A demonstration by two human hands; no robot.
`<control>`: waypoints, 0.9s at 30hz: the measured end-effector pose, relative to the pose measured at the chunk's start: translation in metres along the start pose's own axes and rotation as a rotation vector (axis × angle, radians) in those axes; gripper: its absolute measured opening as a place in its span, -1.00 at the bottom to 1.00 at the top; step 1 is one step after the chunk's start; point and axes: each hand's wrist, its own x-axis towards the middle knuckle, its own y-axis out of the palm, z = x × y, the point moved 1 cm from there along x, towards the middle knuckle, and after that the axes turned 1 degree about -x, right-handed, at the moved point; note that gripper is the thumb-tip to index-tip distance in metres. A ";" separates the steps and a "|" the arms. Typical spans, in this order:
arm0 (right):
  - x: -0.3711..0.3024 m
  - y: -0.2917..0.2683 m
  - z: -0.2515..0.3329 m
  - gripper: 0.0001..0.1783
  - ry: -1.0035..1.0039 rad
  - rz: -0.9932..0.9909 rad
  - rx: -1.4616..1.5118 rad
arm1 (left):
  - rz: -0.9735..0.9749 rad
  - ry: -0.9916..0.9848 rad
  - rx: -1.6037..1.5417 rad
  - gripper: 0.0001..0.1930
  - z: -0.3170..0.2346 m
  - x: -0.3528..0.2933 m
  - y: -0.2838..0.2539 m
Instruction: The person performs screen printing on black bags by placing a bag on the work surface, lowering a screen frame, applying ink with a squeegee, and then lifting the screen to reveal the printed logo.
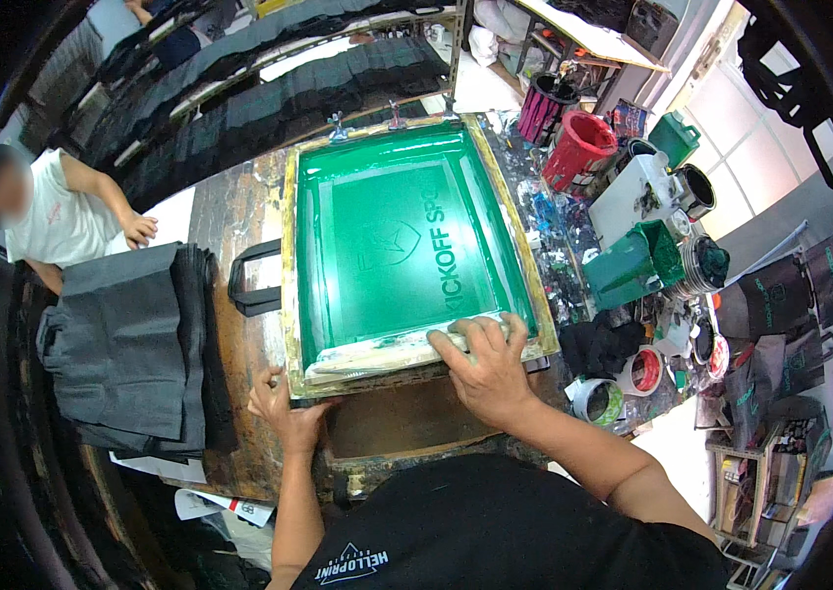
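Observation:
A screen-printing frame [290,246] with wooden sides lies on the worktable, its mesh [357,265] coated in glossy green ink around a darker shield shape and lettering. Along its near side rests a pale, ink-stained squeegee [377,356]. My right hand [490,374] is closed over the squeegee's right part, fingers bent over its top. At the frame's near left corner, my left hand [288,411] curls its fingers beside the edge, thumb at the underside; part of that grip is hidden. A black bag handle [257,278] sticks out from under the frame's left side.
Left of the frame is a stack of black fabric bags [126,344], with a person in a white shirt [82,202] behind it. Ink containers, including a red bucket [578,152] and a green jug [632,264], crowd the right side beside tape rolls [598,401]. Clamps [395,116] line the far edge.

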 end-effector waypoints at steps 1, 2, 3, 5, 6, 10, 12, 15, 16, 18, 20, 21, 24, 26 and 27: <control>0.008 -0.011 0.003 -0.48 -0.007 -0.040 -0.020 | -0.013 -0.014 -0.029 -0.08 0.001 0.001 -0.003; 0.015 -0.022 0.006 -0.51 -0.011 -0.074 -0.040 | -0.049 -0.052 -0.200 -0.11 0.001 0.003 -0.005; 0.025 -0.036 0.008 -0.51 -0.021 -0.104 -0.053 | -0.085 -0.090 -0.371 -0.14 0.001 0.007 -0.006; 0.049 -0.064 0.012 -0.50 -0.047 -0.163 -0.074 | -0.160 -0.170 -0.709 -0.19 -0.003 0.017 -0.011; 0.062 -0.077 0.009 -0.50 -0.053 -0.189 -0.087 | -0.260 -0.031 -0.741 -0.16 -0.021 0.034 -0.020; 0.126 -0.103 -0.006 -0.52 -0.108 -0.367 -0.183 | -0.407 0.107 -0.895 -0.26 -0.082 0.101 -0.056; 0.160 -0.123 -0.008 -0.55 -0.140 -0.416 -0.196 | -0.432 0.120 -1.016 -0.34 -0.111 0.130 -0.075; 0.198 -0.140 -0.017 -0.54 -0.167 -0.501 -0.262 | -0.483 0.125 -1.100 -0.28 -0.115 0.153 -0.079; 0.207 -0.140 -0.018 -0.53 -0.199 -0.546 -0.267 | -0.516 0.130 -1.105 -0.25 -0.109 0.157 -0.077; 0.217 -0.142 -0.020 -0.51 -0.211 -0.594 -0.279 | -0.438 0.149 -0.937 -0.19 -0.101 0.146 -0.059; 0.224 -0.143 -0.025 -0.48 -0.209 -0.611 -0.276 | -0.295 0.124 -0.657 -0.14 -0.089 0.123 -0.033; 0.227 -0.144 -0.027 -0.47 -0.197 -0.595 -0.284 | -0.191 0.091 -0.463 -0.10 -0.083 0.109 -0.020; 0.233 -0.149 -0.034 -0.45 -0.168 -0.558 -0.304 | -0.010 -0.201 -0.164 -0.05 -0.071 0.073 0.009; 0.242 -0.150 -0.027 -0.44 -0.180 -0.561 -0.277 | -0.033 -0.243 0.070 -0.01 -0.035 0.061 0.036; 0.245 -0.149 -0.025 -0.43 -0.169 -0.535 -0.276 | -0.003 -0.268 0.120 -0.01 -0.027 0.060 0.045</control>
